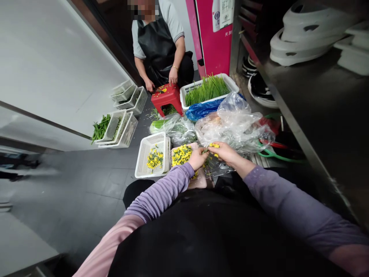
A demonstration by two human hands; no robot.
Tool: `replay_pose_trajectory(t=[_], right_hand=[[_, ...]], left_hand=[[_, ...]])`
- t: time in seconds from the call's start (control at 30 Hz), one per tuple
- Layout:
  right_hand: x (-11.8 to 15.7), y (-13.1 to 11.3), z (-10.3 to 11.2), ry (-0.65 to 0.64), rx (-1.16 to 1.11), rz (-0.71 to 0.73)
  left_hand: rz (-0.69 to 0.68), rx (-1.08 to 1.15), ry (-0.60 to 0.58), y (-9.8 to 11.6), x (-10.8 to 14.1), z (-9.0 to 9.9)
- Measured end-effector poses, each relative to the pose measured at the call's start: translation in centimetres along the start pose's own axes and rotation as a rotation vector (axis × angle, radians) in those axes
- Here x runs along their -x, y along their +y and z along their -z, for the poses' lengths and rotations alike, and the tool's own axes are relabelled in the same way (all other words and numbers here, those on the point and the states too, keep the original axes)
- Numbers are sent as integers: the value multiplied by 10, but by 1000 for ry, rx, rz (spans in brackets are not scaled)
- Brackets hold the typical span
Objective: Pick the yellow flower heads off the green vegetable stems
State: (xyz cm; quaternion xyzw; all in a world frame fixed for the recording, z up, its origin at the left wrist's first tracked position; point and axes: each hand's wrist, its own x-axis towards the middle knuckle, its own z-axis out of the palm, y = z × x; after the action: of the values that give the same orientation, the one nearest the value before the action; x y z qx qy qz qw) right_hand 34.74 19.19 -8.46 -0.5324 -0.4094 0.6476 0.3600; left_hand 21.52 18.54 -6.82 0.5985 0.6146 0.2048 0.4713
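Note:
My right hand is closed on a small bunch of yellow flowers, its fingertips almost meeting those of my left hand. My left hand pinches a bit of green stem between the two hands. Below and left of it, more loose yellow blossoms lie heaped on a pink tray, partly covered by my left hand and sleeve. Just left of the tray stands a white perforated basket with a smaller pile of yellow flowers inside.
Clear plastic bags and a blue bag lie beyond my hands. Behind them is a basket of green stalks. A co-worker sits at a red stool. Stacked baskets stand left; a metal shelf borders the right.

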Motion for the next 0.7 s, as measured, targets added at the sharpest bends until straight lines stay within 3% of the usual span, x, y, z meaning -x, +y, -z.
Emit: replay_pose_trajectory(t=[0.17, 0.3, 0.5, 0.6, 0.7], right_hand=[[0, -2, 4, -6, -120, -44], [2, -4, 4, 0, -136, -39], [4, -5, 1, -138, -287, -86], [1, -7, 1, -150, -342, -167], [-2, -16, 10, -63, -439, -194]], left_hand=[[-65, -14, -36, 0, 7, 5], [-33, 35, -70, 0, 9, 7], [48, 307, -311, 9, 17, 8], [66, 369, -434, 14, 18, 9], [207, 473, -442, 11, 12, 12]])
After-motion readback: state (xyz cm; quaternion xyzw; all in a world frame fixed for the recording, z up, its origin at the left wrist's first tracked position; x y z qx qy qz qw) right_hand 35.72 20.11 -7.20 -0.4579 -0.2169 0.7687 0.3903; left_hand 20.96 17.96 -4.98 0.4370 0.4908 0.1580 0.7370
